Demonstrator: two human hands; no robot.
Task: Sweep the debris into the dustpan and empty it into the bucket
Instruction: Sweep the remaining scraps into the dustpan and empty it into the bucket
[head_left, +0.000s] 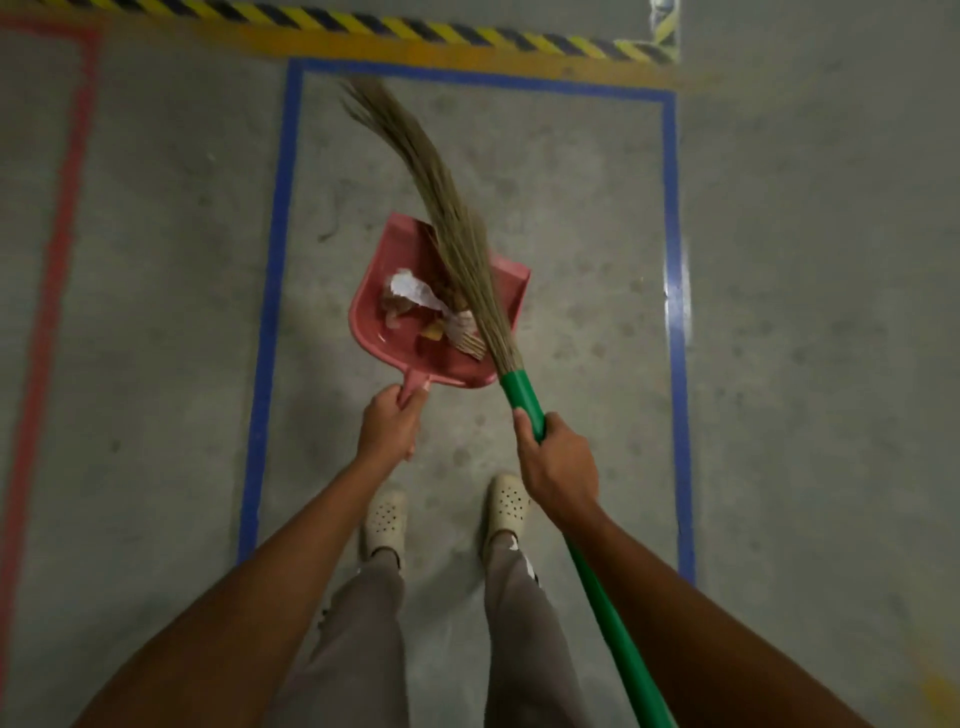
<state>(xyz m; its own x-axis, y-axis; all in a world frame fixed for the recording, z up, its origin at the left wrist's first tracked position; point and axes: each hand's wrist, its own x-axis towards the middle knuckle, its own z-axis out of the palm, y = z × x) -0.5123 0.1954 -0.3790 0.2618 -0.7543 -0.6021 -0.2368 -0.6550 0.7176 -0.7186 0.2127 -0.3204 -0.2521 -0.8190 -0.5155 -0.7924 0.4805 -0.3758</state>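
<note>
Green broom handle (597, 587) cut off at bottom edge, right hand (558, 462) fingers wrapped round it, left hand (387, 423) fingers clamped on pink plastic dustpan (374, 312) handle, crumpled paper debris (415, 296) at twelve o'clock from those fingers, straw bristles (436, 192) partly hiding it

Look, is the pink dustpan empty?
Not empty: torn paper and brown scraps lie inside the dustpan, partly behind the broom.

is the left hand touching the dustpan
Touching. The head view shows the left hand curled round the dustpan by its handle; the right hand grips the broom.
</note>
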